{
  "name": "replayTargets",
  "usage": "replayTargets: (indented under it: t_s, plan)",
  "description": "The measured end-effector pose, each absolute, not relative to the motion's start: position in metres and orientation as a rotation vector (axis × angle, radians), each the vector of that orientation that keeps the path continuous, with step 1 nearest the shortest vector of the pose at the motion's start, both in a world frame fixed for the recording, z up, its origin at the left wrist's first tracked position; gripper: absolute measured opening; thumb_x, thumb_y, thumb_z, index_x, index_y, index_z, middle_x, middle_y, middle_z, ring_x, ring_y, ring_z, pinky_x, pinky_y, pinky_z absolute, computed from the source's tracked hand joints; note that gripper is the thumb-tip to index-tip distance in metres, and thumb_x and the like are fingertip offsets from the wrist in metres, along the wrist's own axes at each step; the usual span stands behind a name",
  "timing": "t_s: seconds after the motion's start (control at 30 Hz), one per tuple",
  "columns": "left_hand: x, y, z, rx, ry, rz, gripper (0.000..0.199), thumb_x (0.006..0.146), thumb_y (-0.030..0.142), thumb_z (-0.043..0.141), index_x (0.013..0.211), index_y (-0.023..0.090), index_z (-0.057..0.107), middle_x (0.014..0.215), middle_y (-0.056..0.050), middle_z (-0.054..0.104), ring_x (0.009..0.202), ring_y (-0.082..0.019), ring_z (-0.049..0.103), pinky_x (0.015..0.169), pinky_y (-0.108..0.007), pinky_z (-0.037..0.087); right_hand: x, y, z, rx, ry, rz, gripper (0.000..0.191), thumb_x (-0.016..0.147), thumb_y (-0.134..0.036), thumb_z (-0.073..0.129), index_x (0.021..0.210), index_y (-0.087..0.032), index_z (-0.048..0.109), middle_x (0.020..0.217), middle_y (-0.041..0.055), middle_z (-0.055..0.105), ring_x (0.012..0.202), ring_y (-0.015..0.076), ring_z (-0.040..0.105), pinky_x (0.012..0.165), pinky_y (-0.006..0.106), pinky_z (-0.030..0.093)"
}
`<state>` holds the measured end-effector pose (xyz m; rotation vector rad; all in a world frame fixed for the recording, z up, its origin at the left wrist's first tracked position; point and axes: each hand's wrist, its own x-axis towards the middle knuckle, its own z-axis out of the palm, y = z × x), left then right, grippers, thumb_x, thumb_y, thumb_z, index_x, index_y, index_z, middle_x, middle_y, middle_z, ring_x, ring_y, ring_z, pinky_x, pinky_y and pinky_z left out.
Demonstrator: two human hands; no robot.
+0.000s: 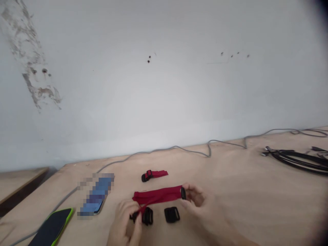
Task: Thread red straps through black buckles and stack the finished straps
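Note:
A long red strap (161,195) lies across the wooden table, with a black buckle (183,193) at its right end. My right hand (198,201) pinches that buckle between thumb and fingers. Near the strap's left part, my left hand (126,218) is closed on a black piece (133,216) joined to a thin red strip. Just right of its fingertips sits a black buckle part (148,216). Another black buckle (172,214) lies between the hands. Beyond the strap is a short red strap (157,174) with a black buckle.
On the left lie a phone with a green edge (52,227) and a partly blurred blue device (98,194). A thin grey cable (176,147) runs along the wall (164,85). Coiled black cables (297,159) lie at the right.

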<state>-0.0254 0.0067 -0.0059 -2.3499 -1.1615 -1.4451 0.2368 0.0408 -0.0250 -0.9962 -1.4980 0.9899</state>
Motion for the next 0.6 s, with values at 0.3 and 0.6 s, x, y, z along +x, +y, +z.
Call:
replayTargets:
  t_s: [0.3, 0.6]
  plan:
    - [-0.023, 0.005, -0.002, -2.380, -1.234, -1.513, 0.018, 0.091, 0.012, 0.052, 0.101, 0.022, 0.063, 0.090, -0.005, 0.070, 0.084, -0.020, 0.068, 0.075, -0.028, 0.059, 0.249, 0.053, -0.011, -1.082, -2.014, 0.727, 0.028, 0.060, -0.016, 0.075, 0.086, -0.024, 0.070, 0.116, 0.0077, 0.064, 0.108, 0.0294, 0.061, 0.097, 0.045, 0.047]
    - [-0.022, 0.004, -0.007, -2.463, -1.098, -1.486, 0.015, 0.097, 0.017, 0.052, 0.103, 0.020, 0.065, 0.091, -0.008, 0.072, 0.085, -0.021, 0.069, 0.077, -0.030, 0.059, 0.251, 0.050, -0.009, -1.127, -2.071, 0.746, 0.035, 0.059, -0.017, 0.078, 0.093, -0.023, 0.071, 0.119, 0.0088, 0.060, 0.115, 0.0307, 0.055, 0.102, 0.046, 0.044]
